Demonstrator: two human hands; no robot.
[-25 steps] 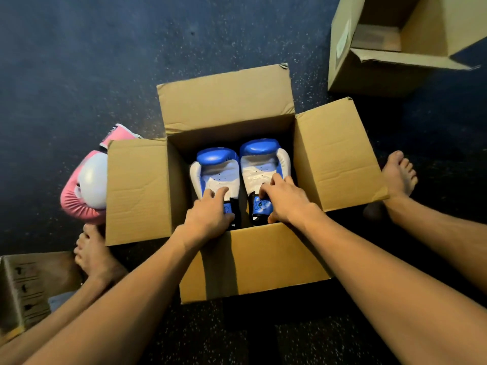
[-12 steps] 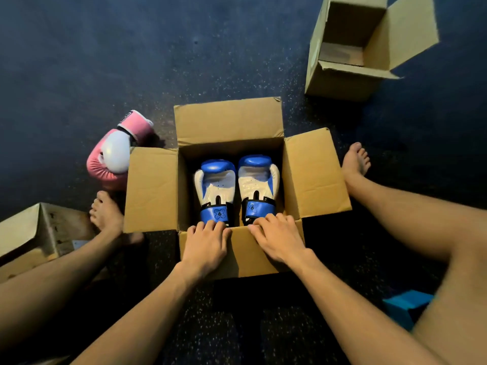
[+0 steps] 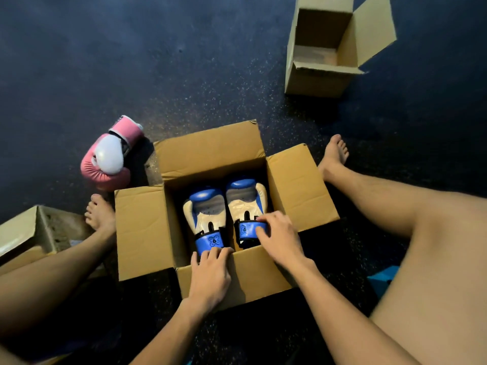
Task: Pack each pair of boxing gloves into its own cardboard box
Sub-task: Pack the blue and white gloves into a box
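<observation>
From the head camera, you sit on the dark speckled floor [image 3: 184,75] with the open brown cardboard box [image 3: 303,185] between your legs. The pair of blue-and-white padded boxing gloves [image 3: 208,217] lies side by side on its bottom, cuffs toward you.

Your left hand [image 3: 210,275] lies flat on the near flap, fingers straight, their tips at the cuff of the left glove. Your right hand [image 3: 282,238] reaches into the box, its fingers curled onto the blue cuff of the right blue glove [image 3: 246,204].

So this pair looks packed, though you appear to be settling it. All four flaps stand open, so closing is not yet done, if it is wanted.

What is left: a pink-and-white boxing glove [image 3: 110,159] lies on the floor just beyond the box's left flap. You cannot see its partner here. A second open cardboard box [image 3: 316,80] stands well apart at the far right with nothing visible inside, likely meant for the pink pair. A third, worn cardboard box [image 3: 26,233] sits by your left leg, its contents unclear.
</observation>
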